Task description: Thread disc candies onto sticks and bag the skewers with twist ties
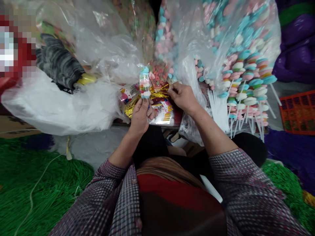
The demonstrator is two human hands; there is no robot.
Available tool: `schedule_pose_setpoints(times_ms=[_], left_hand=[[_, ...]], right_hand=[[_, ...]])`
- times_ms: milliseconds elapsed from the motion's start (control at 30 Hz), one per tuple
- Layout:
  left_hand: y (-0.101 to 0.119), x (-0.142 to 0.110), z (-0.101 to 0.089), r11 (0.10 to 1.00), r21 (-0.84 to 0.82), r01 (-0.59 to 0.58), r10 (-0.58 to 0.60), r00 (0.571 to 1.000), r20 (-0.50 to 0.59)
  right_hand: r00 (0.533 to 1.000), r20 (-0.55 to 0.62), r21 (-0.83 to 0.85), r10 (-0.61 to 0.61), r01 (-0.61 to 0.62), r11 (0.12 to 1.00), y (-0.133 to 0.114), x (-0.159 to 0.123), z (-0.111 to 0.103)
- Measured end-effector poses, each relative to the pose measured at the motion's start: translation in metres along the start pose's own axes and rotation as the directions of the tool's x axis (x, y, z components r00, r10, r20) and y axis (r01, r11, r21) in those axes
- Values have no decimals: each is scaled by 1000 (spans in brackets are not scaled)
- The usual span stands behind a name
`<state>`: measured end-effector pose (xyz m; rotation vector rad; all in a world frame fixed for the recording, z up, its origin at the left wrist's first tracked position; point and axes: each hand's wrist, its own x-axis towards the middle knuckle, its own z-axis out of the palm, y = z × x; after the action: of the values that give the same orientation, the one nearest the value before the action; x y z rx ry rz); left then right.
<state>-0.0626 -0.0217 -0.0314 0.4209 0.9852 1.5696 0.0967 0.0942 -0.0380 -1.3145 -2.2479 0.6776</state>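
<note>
My left hand (141, 114) is closed around the lower end of a candy skewer (145, 82), which stands upright with blue, pink, green and white pieces in what looks like clear wrap. Gold twist ties (157, 93) lie loosely spread behind and beside that hand. At their right end my right hand (180, 95) has its fingertips pinched together on a gold twist tie. Printed clear bags (163, 114) lie on the table just below the ties. Small red and pink candies (159, 72) are heaped behind the ties.
Finished candy skewers (248, 85) are piled at the right, beside a bundle of white sticks (219, 109). Large clear candy bags (192, 29) line the back. A grey glove (60, 62) lies on white plastic (73, 108) at left. An orange crate (299, 111) stands far right.
</note>
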Motion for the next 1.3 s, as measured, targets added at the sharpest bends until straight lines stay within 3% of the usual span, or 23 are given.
schedule_pose_setpoints(times_ms=[67, 167, 267, 433, 633, 733, 867, 967, 1100, 1200, 1300], left_hand=[[0, 1, -1, 1000, 17, 2, -2, 1000, 6], [0, 5, -3, 997, 72, 13, -15, 1000, 27], [-3, 8, -3, 988, 154, 2, -12, 998, 66], [-14, 8, 4, 928, 370, -56, 3, 990, 143], [-21, 5, 16, 860, 480, -175, 114, 982, 153], [-22, 4, 21, 909, 398, -122, 79, 989, 123], [-12, -2, 32, 978, 199, 58, -85, 988, 130], [1, -9, 42, 956, 136, 259, -283, 939, 196], [9, -17, 46, 869, 109, 482, -490, 813, 315], [8, -19, 44, 800, 118, 588, -580, 710, 400], [6, -17, 42, 759, 124, 639, -622, 655, 429]], right_hand=[[999, -11, 182, 46, -43, 982, 2, -2, -3], [996, 31, 463, 89, -93, 881, -3, -8, -8], [998, 9, 579, 63, -56, 813, -18, -21, -11], [994, -94, 418, -62, 96, 903, -46, -45, -15], [985, -145, 151, -89, 111, 982, -51, -54, -19], [984, -168, 178, -56, 86, 980, -51, -57, -19], [985, -165, 407, 44, 27, 913, -48, -62, -19], [984, -84, 579, 158, -81, 811, -45, -67, -22], [964, 113, 714, 240, -246, 656, -41, -75, -31], [954, 205, 797, 219, -293, 528, -37, -79, -35], [951, 230, 853, 208, -300, 426, -33, -82, -32]])
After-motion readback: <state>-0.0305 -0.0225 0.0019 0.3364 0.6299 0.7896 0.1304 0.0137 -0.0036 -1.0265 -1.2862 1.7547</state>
